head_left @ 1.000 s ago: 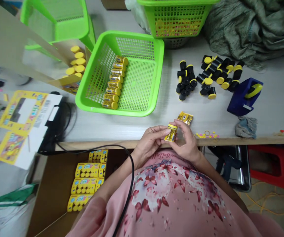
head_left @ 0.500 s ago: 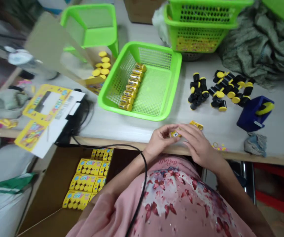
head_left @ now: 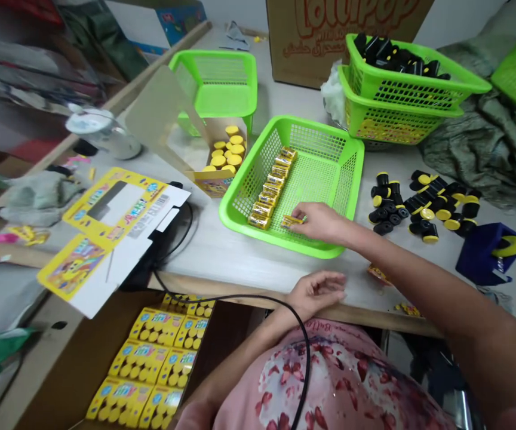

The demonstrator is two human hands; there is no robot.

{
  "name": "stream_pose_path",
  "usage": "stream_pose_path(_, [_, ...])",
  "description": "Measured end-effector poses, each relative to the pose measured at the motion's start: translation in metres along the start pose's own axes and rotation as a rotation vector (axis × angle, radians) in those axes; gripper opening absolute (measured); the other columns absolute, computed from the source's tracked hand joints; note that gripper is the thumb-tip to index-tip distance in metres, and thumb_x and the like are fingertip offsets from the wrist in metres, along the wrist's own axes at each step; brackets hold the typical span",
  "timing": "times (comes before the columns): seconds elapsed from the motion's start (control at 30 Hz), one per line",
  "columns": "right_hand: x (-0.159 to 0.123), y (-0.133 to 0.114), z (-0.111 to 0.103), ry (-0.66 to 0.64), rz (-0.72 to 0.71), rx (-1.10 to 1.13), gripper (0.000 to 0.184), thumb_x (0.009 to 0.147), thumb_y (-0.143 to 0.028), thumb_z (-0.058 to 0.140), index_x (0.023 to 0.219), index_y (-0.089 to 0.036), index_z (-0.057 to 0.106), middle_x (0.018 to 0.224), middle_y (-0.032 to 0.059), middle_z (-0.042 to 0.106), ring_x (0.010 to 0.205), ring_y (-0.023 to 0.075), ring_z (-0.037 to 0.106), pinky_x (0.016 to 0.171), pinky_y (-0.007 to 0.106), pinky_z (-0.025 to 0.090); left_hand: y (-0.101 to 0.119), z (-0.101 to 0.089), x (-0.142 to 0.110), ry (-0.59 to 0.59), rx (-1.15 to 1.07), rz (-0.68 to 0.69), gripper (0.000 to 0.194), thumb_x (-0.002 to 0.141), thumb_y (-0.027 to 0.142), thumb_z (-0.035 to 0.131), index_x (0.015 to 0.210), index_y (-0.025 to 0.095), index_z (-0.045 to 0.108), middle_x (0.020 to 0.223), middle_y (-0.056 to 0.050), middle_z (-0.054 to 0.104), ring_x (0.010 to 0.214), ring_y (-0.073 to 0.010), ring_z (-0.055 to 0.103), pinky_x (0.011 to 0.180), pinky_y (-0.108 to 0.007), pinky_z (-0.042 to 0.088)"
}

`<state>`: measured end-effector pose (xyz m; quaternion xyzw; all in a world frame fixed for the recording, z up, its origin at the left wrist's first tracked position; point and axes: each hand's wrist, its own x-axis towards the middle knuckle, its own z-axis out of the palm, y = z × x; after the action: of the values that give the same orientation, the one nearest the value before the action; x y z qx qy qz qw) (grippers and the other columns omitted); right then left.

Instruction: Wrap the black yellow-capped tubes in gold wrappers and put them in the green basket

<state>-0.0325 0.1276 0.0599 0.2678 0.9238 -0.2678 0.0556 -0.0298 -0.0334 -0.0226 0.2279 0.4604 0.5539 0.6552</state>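
Inside the front part of the green basket, my right hand pinches a small yellow-labelled cylinder. To its left, several similar cylinders lie side by side in a row along the basket floor. My left hand rests at the table's front edge, fingers loosely bent and apart, with nothing visible in it. A yellow-and-red labelled piece lies on the table, partly hidden under my right forearm.
Black cylinders with yellow ends lie in a heap at right, beside a blue tape dispenser. An open carton holds yellow-topped cylinders. Stacked green baskets stand behind. A flat yellow box lies left; a black cable crosses in front.
My right hand has moved from the table edge into the basket with a yellow cylinder. My left hand has let go and stays at the edge. The camera view has shifted.
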Motion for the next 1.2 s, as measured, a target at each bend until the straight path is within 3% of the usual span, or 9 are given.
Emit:
stream_pose_path(0.1, [0.029,-0.014,0.019,-0.123,-0.011,-0.090,0.022,0.086,-0.023,0.065,0.104,-0.011,0.070,0.107,0.0148,0.074,0.098,0.0251,0.069,0.081,0.031,0.050,-0.002,0.000,0.003,0.001,0.000,-0.010,0.054,0.059,0.050,0.086,0.100,0.017,0.075,0.102,-0.010,0.075,0.088,-0.0178,0.067,0.082,-0.030,0.051])
stream_pose_path(0.23, [0.018,-0.008,0.015,-0.111,-0.083,-0.067,0.020,0.090,-0.024,0.060,0.100,-0.013,0.073,0.106,0.0145,0.074,0.096,0.0246,0.069,0.083,0.034,0.050,0.000,-0.003,0.001,-0.023,-0.010,-0.022,0.051,0.061,0.048,0.086,0.099,0.017,0.074,0.101,-0.010,0.076,0.088,-0.0187,0.069,0.085,-0.032,0.052])
stream_pose_path(0.33, [-0.025,0.022,-0.011,0.196,-0.174,0.046,0.018,0.092,-0.020,0.057,0.098,-0.018,0.074,0.105,0.0075,0.074,0.100,0.0200,0.067,0.090,0.033,0.048,0.006,-0.003,-0.002,0.006,0.021,-0.010,0.043,0.064,0.042,0.085,0.099,0.018,0.074,0.102,-0.008,0.077,0.089,-0.0185,0.069,0.088,-0.033,0.052])
stream_pose_path(0.43, [-0.093,0.067,-0.026,0.526,-0.097,0.094,0.016,0.092,-0.025,0.059,0.090,-0.020,0.074,0.094,0.0034,0.074,0.090,0.0173,0.066,0.086,0.032,0.050,0.010,-0.001,-0.002,0.054,0.061,0.005,0.038,0.067,0.039,0.083,0.098,0.018,0.074,0.099,-0.007,0.077,0.085,-0.0178,0.069,0.085,-0.034,0.054])
stream_pose_path(0.57, [-0.175,0.119,0.008,0.612,0.219,0.090,0.013,0.083,-0.029,0.068,0.075,-0.019,0.070,0.074,0.0035,0.069,0.069,0.0164,0.062,0.071,0.032,0.052,0.011,0.008,0.008,0.072,0.231,0.033,0.035,0.072,0.040,0.078,0.097,0.017,0.074,0.088,-0.006,0.076,0.075,-0.0168,0.066,0.076,-0.033,0.055])
stream_pose_path(0.63, [-0.196,0.132,0.037,0.656,0.312,0.164,0.014,0.081,-0.032,0.069,0.086,-0.019,0.071,0.085,0.0062,0.070,0.074,0.0177,0.063,0.072,0.033,0.054,0.011,0.015,0.020,0.072,0.375,0.092,0.034,0.074,0.041,0.075,0.098,0.017,0.074,0.084,-0.005,0.074,0.071,-0.0165,0.064,0.073,-0.031,0.053])
stream_pose_path(0.73, [-0.202,0.135,0.071,0.722,0.328,0.327,0.033,0.086,-0.036,0.062,0.113,-0.019,0.065,0.109,0.0111,0.068,0.087,0.0193,0.065,0.076,0.034,0.056,0.010,0.031,0.049,0.098,0.544,0.182,0.035,0.074,0.038,0.072,0.103,0.018,0.074,0.089,-0.006,0.073,0.070,-0.0165,0.061,0.070,-0.030,0.050])
stream_pose_path(0.93, [-0.190,0.130,0.092,0.771,0.346,0.537,0.042,0.083,-0.024,0.062,0.125,-0.019,0.061,0.111,0.0103,0.067,0.086,0.0173,0.064,0.083,0.035,0.057,0.009,0.057,0.099,0.079,0.688,0.120,0.044,0.060,0.022,0.078,0.103,0.014,0.071,0.070,-0.001,0.064,0.060,-0.0143,0.053,0.061,-0.028,0.043])
stream_pose_path(1.2, [-0.195,0.131,0.094,0.868,0.115,0.772,0.045,0.081,-0.024,0.066,0.126,-0.023,0.060,0.122,0.0091,0.061,0.102,0.0170,0.064,0.092,0.034,0.056,0.011,0.058,0.081,0.045,0.541,0.085,0.026,0.053,0.023,0.082,0.074,0.017,0.067,0.069,0.002,0.062,0.062,-0.0122,0.054,0.062,-0.025,0.042])
